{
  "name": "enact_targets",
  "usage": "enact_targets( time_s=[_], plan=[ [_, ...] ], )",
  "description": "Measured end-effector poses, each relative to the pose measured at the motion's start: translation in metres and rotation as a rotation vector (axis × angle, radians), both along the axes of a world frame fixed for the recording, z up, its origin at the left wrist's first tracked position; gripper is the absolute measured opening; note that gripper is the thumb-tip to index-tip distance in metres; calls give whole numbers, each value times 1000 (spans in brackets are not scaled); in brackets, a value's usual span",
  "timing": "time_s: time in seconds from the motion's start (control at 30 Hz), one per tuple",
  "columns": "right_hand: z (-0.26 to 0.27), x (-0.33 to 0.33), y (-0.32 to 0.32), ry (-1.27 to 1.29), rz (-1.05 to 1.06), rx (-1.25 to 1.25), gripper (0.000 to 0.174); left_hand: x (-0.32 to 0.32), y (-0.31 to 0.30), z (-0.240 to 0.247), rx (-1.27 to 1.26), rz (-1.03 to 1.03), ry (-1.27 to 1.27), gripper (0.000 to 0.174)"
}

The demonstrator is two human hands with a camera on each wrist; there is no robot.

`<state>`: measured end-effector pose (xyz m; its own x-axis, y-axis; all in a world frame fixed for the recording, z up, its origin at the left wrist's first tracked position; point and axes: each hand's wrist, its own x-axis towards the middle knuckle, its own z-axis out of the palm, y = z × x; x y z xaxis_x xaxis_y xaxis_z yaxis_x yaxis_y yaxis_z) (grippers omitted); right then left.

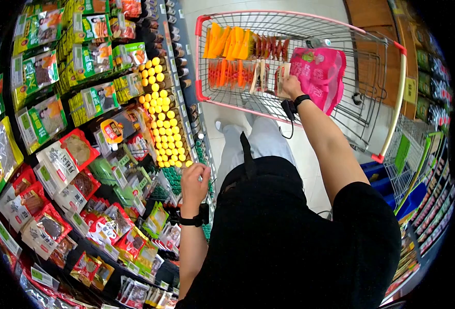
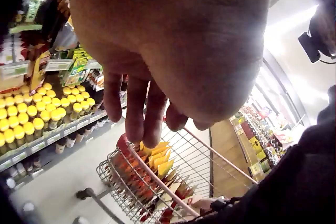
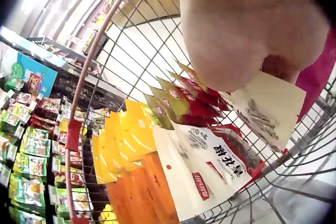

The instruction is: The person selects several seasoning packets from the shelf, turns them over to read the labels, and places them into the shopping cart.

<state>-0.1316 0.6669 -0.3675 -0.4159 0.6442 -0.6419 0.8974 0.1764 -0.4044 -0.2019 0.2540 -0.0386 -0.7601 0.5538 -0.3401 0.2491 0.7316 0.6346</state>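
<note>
Inside the shopping cart (image 1: 244,105), my right hand (image 1: 291,87) pinches the top of a cream seasoning packet (image 3: 270,108), which stands tilted in the right wrist view. Beside it are white seasoning packets (image 3: 210,161) with red ends. Rows of yellow packets (image 1: 227,41), orange packets (image 1: 227,73) and dark red packets (image 1: 271,47) stand upright in the cart. My left hand (image 1: 194,183) hangs with loosely bent fingers near the shelf and holds nothing. Closest to it are yellow-capped bottles (image 1: 163,123) and green-capped bottles (image 1: 172,180).
A pink bag (image 1: 317,77) lies in the cart close to my right hand, with a clear bottle (image 1: 317,43) behind it. Shelves of bagged dry goods (image 1: 37,72) line the left side. Another cart (image 1: 405,154) with blue parts stands at the right.
</note>
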Motion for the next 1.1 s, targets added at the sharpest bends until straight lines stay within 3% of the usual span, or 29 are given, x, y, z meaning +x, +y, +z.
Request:
enact_targets(
  time_s=[0.13, 0.23, 0.27, 0.37, 0.4, 0.43, 0.5, 0.6, 0.7, 0.73, 0.83, 0.87, 0.97, 1.0, 1.03, 1.07, 1.1],
  plan=[
    [-21, -15, -2, -3, 71, -2, 44, 10, -4, -1, -31, 64, -8, 14],
    [7, -29, -6, -79, 184, -83, 48, 17, -5, 7, -71, 138, -62, 14],
    [4, -30, -8, -66, 117, -124, 50, 20, -6, 7, -85, 151, -62, 15],
    [-56, -14, -13, 32, 78, -97, 42, 17, -12, 9, -104, 155, -60, 16],
    [-37, -18, -17, -15, 117, -113, 44, 16, -16, 9, -108, 167, -71, 16],
    [-23, -21, -15, -33, 349, -142, 46, 17, -20, 11, -116, 178, -90, 16],
    [-32, -16, -23, -20, 153, -150, 43, 16, -26, 12, -115, 213, -67, 16],
    [-33, -13, -21, 14, 483, -43, 44, 14, -38, 10, -118, 229, -68, 16],
    [-23, -11, -18, 100, 221, -186, 51, 10, -44, 10, -100, 197, -61, 17],
    [-59, -3, -9, 113, 150, -304, 48, 10, -47, 8, -82, 198, -57, 17],
    [-27, -15, -9, 133, -61, -482, 43, 11, -57, 0, -28, 203, -52, 18],
    [18, -29, -13, 49, 1, -400, 35, 12, -62, -2, -15, 209, -60, 18],
    [12, -22, -8, 208, 160, -391, 29, 16, -81, -12, 7, 217, -90, 18],
    [22, -22, -9, 151, 310, -264, 27, 20, -92, -21, -5, 236, -102, 18],
    [35, -23, -15, 260, 300, -314, 27, 19, -107, -31, -21, 266, -93, 19],
    [50, -31, -30, 305, 149, -407, 23, 18, -129, -49, 12, 293, -139, 22],
    [1, -31, -22, 363, 305, -462, 21, 26, -153, -76, 65, 446, -209, 29]
  ],
)
